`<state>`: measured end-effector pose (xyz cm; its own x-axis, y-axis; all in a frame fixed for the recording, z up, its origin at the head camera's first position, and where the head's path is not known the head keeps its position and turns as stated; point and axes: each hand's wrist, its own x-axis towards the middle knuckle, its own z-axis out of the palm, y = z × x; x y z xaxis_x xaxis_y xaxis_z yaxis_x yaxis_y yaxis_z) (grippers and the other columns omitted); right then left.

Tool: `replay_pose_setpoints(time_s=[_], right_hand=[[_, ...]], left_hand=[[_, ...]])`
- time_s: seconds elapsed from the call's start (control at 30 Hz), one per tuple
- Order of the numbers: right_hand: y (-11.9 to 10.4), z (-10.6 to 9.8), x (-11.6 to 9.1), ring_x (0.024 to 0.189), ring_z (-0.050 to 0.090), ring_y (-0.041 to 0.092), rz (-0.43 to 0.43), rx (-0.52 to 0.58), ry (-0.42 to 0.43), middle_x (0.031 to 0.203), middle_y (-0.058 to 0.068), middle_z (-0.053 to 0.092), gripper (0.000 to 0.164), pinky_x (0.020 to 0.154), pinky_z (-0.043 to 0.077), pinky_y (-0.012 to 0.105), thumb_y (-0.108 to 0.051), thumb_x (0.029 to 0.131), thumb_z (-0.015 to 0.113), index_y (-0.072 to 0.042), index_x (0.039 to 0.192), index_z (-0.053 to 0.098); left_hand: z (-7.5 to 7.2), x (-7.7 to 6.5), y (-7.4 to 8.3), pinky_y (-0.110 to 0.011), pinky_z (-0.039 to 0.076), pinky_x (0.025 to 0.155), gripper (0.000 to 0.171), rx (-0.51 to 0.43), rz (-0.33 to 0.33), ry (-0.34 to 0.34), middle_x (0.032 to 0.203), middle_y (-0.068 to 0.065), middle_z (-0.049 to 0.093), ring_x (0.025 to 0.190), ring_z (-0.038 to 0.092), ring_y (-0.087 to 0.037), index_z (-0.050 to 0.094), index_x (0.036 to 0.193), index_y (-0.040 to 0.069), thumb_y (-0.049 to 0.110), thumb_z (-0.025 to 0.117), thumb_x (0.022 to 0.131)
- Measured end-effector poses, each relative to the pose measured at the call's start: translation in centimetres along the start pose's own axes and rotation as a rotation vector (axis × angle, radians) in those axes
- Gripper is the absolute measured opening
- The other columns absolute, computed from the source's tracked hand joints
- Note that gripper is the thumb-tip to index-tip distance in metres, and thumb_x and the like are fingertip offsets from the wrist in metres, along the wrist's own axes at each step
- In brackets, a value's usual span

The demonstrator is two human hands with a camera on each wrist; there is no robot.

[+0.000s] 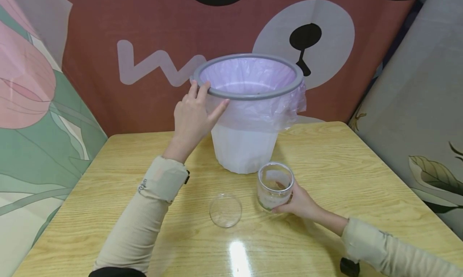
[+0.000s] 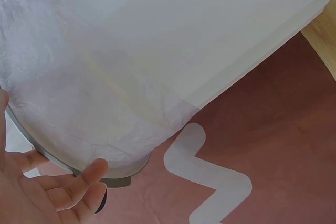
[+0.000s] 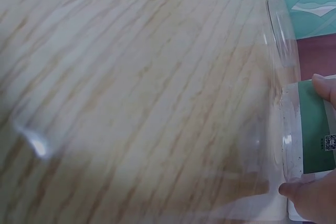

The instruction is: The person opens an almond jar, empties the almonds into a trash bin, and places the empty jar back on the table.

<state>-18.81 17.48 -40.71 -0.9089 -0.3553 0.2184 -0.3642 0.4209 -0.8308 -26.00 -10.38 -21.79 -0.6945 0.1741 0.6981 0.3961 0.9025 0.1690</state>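
A white trash bin (image 1: 244,148) with a grey rim stands upright on the table, lined with a thin purple plastic bag (image 1: 267,112) folded over its edge. My left hand (image 1: 193,112) holds the bin's near left rim, fingertips over the edge and thumb against the outside. In the left wrist view, the rim (image 2: 34,140) passes between that hand's fingers. My right hand (image 1: 300,202) grips a clear glass jar (image 1: 275,186) in front of the bin, upright and open-topped. A green label (image 3: 315,129) shows on it in the right wrist view. What lies at its bottom is unclear.
A clear round lid (image 1: 226,210) lies flat on the wooden table (image 1: 173,245), left of the jar. Behind the table hangs a brown printed cloth (image 1: 152,104), and patterned cloths flank both sides. A small black object (image 1: 349,266) shows below the right sleeve.
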Motion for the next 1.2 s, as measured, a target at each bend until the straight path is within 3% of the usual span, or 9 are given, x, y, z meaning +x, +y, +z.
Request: replay_pose_setpoints(time_s=[1.2], right_hand=[[0.93, 0.53, -0.15, 0.116, 0.038, 0.045, 0.005, 0.104, -0.054, 0.127, 0.028, 0.038, 0.095, 0.089, 0.035, 0.053, -0.012, 0.059, 0.083, 0.0, 0.132, 0.024]], left_hand=[[0.23, -0.12, -0.06, -0.046, 0.046, 0.066, 0.069, -0.003, -0.013, -0.003, 0.13, -0.024, 0.041, 0.093, 0.056, -0.04, 0.046, 0.129, 0.003, 0.057, 0.045, 0.085]])
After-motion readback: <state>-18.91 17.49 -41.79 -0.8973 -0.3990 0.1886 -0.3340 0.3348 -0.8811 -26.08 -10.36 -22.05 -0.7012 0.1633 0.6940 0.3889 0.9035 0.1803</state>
